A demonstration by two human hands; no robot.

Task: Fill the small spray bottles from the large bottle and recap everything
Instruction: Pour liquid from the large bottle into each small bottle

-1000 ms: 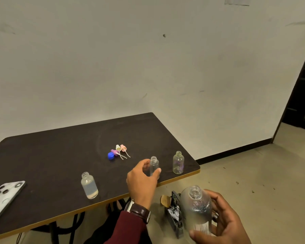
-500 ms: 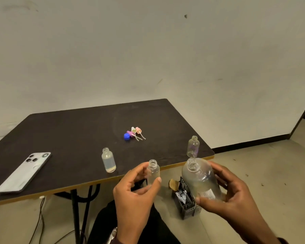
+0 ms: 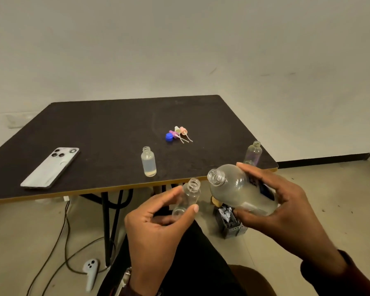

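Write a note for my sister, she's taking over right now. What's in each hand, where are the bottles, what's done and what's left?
Left hand holds an empty small bottle, uncapped.
Right hand holds the large bottle, open and tilted toward it; no pouring yet.
On the table: one filled small bottle, one empty small bottle, three spray tops and the blue cap.
Done: one filled. Left: fill two, recap all.
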